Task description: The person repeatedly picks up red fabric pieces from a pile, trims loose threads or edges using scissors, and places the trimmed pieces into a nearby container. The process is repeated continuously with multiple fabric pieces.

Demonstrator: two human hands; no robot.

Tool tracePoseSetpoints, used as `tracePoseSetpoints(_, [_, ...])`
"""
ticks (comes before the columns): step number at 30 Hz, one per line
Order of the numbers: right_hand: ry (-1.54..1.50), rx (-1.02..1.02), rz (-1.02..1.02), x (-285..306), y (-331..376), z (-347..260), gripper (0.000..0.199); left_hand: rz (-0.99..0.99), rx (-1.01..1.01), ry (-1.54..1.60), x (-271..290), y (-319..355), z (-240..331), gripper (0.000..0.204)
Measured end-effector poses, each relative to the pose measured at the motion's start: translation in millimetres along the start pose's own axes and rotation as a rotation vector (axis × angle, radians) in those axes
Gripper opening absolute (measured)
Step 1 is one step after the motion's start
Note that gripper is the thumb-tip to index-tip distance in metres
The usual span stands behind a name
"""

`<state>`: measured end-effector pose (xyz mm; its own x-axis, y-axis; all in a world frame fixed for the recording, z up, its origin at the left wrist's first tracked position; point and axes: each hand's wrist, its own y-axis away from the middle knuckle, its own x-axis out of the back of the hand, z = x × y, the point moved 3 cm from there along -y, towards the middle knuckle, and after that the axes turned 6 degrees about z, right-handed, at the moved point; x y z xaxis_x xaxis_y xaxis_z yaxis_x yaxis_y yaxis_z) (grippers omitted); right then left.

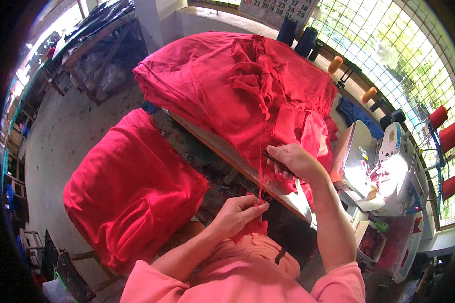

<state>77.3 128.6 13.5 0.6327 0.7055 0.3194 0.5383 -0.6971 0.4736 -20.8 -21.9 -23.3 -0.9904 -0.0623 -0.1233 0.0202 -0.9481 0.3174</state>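
We are trimming loose threads: our left hand (pixel 236 213) pinches a red cloth piece (pixel 252 227) below the table's near edge, our right hand (pixel 293 161) closed on small scissors (pixel 278 162). Next we need a clean snip close to the seam.

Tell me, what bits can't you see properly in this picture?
Head view only:
- Tool in the right hand: mostly hidden by the fingers.
- Red thread: too thin to follow.
- What the left hand pinches: covered by fingertips.
- Sewing machine needle: washed out by glare.
- Floor under the table: dark.
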Motion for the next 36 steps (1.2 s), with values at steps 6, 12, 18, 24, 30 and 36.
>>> tracePoseSetpoints(6, [-0.129, 0.165, 0.013, 0, 14, -17, 0.038, -0.094, 0.036, -0.154, -5, 16, 9, 0.02])
tracePoseSetpoints(12, [-0.277, 0.162, 0.25, 44, 91, 21, 0.037, -0.265, 0.027, -0.228, -1, 44, -9, 0.028])
tracePoseSetpoints(18, [-0.392, 0.076, 0.408, 52, 156, 104, 0.033, 0.026, 0.094, -0.395, 35, 62, 9, 0.065])
tracePoseSetpoints(24, [-0.573, 0.08, 0.532, 45, 206, 150, 0.031, 0.322, -0.498, -0.738, 67, 111, 116, 0.083])
tracePoseSetpoints(30, [-0.706, 0.307, 0.508, 34, 242, 149, 0.029, -0.487, -0.529, -0.371, -3, 90, 163, 0.033])
tracePoseSetpoints(36, [-0.978, 0.613, 0.964, 38, 329, 151, 0.024, -0.798, -0.593, -0.294, -190, 46, 144, 0.009])
